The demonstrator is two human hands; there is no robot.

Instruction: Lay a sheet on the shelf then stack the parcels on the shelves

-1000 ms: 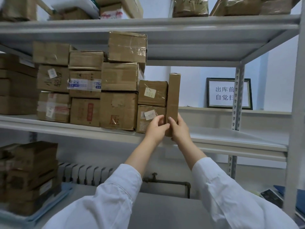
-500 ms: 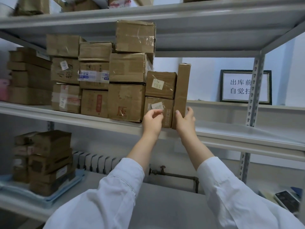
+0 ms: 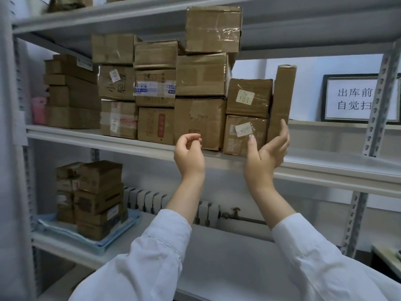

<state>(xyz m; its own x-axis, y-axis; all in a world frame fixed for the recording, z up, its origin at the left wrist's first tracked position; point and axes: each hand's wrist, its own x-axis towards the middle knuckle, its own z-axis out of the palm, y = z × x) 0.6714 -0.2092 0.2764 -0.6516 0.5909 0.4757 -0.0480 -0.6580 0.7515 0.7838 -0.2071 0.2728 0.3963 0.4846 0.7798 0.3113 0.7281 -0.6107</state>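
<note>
The right hand (image 3: 267, 152) was open with relaxed fingers and held nothing. Its thumb rose in front of a small brown cardboard parcel with a white label (image 3: 240, 137), and its fingertips were raised by the lower part of a tall, narrow brown cardboard parcel (image 3: 282, 98); whether they touched it could not be told. The left hand (image 3: 189, 154) hung in the air just left, fingers loosely curled and empty.

The narrow parcel stood upright on the grey metal middle shelf (image 3: 325, 164), at the right end of a row of stacked brown parcels, beside a taped parcel labelled 181 (image 3: 249, 97).

On the grey lower shelf (image 3: 217, 246), a pale blue sheet (image 3: 104, 242) lay under another stack of brown parcels (image 3: 97, 198).
</note>
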